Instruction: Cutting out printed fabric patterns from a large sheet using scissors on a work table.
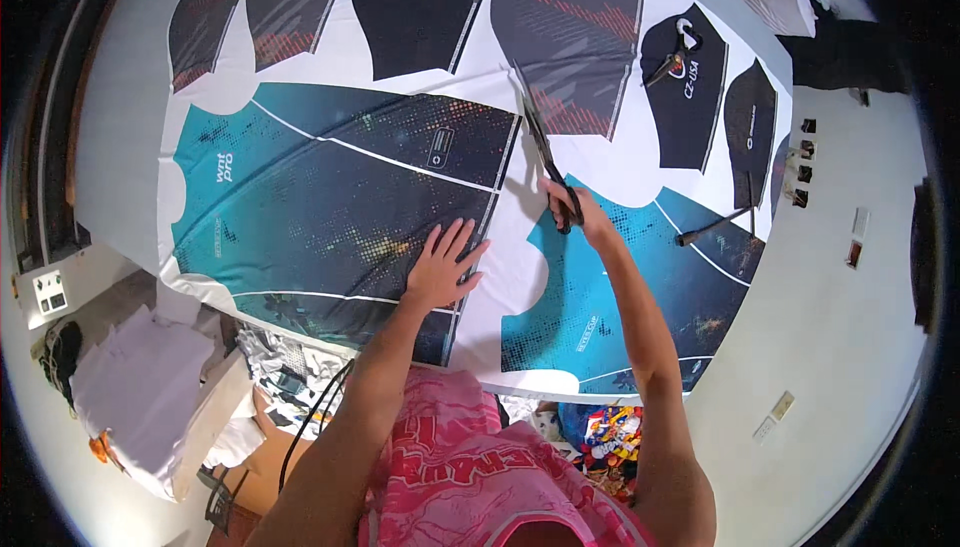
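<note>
A wide sheet of white fabric (520, 282) printed with garment-shaped panels covers the table. My left hand (443, 265) lies flat, fingers spread, on the right edge of a large teal-to-black panel (330, 197). My right hand (580, 215) is closed round the handles of long dark scissors (540, 135). Their blades point away from me, over the white gap between the large panel and a grey panel with red streaks (570, 37). The blades look slightly parted. Whether they are in the fabric I cannot tell. Right of my right hand is another teal-and-dark panel (640, 277).
Smaller black and grey panels (420, 7) line the far side. A dark tool with a clip (685, 47) and a thin dark rod-like tool (712, 227) lie on the fabric at right. White cloth (140, 387) is piled at lower left; colourful scraps (612, 437) sit below the near edge.
</note>
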Available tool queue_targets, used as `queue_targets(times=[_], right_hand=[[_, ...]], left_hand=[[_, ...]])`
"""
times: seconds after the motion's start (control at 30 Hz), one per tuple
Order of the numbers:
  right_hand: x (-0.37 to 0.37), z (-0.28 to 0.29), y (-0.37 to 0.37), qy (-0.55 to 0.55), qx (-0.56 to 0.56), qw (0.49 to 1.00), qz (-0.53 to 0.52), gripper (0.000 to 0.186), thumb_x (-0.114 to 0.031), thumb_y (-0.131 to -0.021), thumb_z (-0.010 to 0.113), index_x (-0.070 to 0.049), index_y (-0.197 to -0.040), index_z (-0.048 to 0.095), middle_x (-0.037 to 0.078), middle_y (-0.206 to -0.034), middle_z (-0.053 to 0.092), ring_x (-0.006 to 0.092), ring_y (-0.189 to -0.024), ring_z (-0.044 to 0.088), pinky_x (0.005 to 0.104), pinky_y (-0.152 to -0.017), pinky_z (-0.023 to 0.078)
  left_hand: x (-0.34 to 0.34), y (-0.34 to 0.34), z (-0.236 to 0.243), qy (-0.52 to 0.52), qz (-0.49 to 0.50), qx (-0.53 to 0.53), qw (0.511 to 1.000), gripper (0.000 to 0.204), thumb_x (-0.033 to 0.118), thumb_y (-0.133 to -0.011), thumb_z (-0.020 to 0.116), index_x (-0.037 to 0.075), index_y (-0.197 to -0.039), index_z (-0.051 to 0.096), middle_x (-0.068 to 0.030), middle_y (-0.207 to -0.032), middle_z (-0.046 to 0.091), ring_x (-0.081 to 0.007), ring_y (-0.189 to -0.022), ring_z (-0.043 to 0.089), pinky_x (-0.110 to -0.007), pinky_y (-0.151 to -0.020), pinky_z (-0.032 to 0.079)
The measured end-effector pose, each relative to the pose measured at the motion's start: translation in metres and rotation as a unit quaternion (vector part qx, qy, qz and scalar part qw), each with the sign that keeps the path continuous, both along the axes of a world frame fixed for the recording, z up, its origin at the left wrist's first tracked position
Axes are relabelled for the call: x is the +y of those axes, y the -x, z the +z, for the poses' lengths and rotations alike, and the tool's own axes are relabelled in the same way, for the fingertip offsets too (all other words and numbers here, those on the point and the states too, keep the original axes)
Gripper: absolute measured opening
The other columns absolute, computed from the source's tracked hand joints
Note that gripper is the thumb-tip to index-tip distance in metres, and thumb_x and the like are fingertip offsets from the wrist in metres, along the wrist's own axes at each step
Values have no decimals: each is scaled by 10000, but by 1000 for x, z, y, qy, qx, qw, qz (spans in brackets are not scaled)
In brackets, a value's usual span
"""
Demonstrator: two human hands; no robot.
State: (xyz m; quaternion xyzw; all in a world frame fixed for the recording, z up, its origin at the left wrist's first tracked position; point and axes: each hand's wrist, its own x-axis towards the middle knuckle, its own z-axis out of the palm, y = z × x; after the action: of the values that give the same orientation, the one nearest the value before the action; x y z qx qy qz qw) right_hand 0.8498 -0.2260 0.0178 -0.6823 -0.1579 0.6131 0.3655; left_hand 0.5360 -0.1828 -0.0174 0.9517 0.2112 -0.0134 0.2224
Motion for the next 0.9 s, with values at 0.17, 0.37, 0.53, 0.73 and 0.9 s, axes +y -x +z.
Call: queue_targets(times=[0.17, 0.37, 0.53, 0.73, 0.9], right_hand=[[24, -8, -7, 45, -41, 998, 23, 511, -513, -888, 696, -118, -615, 523, -8, -574, 490, 119, -510, 497, 292, -509, 381], [32, -1, -18, 6, -28, 999, 45, 504, -509, -892, 692, -117, -622, 525, -9, -581, 482, 123, -517, 495, 291, -525, 387], [52, -4, -25, -21, -24, 999, 41, 480, -487, -871, 728, -125, -627, 529, -14, -568, 484, 118, -501, 490, 291, -515, 377], [52, -9, -21, 39, -100, 992, 64, 457, -475, -895, 703, -121, -656, 541, -9, -583, 494, 116, -514, 494, 292, -512, 362], [64, -5, -22, 18, -51, 998, 39, 452, -466, -887, 715, -127, -647, 537, -10, -587, 502, 111, -496, 488, 283, -504, 355]], left_hand=[[1, 0, -1, 3, -3, -7, 1000, 639, 482, -931, 560, 259, -1512, 416, -168, -1605, 273, -349, -1476, 248, -561, -1179, 194], [1, 2, -1, 6, 2, -15, 1000, 653, 475, -933, 548, 246, -1524, 394, -165, -1608, 271, -345, -1481, 247, -553, -1179, 204], [1, 1, -2, 11, -4, -10, 1000, 648, 475, -931, 554, 247, -1519, 404, -168, -1604, 278, -344, -1477, 256, -557, -1176, 208], [1, 1, -2, 3, 10, -36, 999, 628, 471, -930, 561, 251, -1503, 432, -168, -1596, 295, -345, -1461, 286, -562, -1166, 224], [0, 2, -4, 9, 3, -21, 1000, 624, 471, -931, 560, 248, -1500, 436, -168, -1593, 302, -345, -1458, 291, -561, -1166, 224]])
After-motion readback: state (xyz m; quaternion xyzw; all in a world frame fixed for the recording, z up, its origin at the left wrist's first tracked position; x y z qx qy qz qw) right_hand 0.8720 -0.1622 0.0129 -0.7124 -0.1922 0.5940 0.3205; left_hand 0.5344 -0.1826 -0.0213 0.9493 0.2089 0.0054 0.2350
